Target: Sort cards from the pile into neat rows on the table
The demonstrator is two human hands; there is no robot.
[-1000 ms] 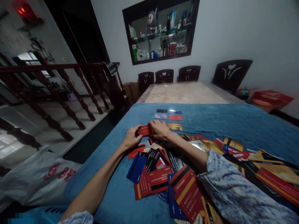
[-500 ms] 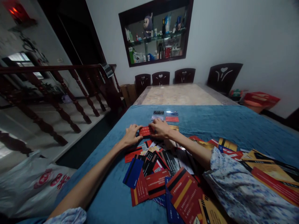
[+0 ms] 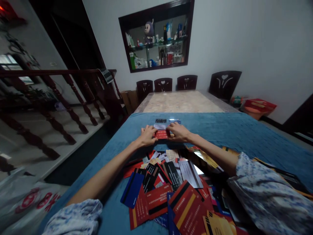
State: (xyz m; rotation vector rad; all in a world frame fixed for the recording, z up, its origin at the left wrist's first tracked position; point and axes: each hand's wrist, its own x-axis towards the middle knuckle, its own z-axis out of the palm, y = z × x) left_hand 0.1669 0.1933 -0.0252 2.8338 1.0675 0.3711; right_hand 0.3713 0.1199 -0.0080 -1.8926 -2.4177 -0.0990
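Between my two hands is a red card, pinched at its left end by my left hand and at its right end by my right hand. It is just below a pale card on the blue cloth. Farther up lie a black card and a blue card side by side. Whatever lies under my right hand is mostly hidden. Nearer to me spreads a heap of cards, with a dark blue card, a red striped card and a white card among them.
A blue cloth covers the near part of the table; its far part is a bare marbled top. Chairs stand behind. To the left are a wooden railing and a white plastic bag.
Both hands have carried the red card a little right and away from me, up close to the pale card. The view has shifted somewhat to the right.
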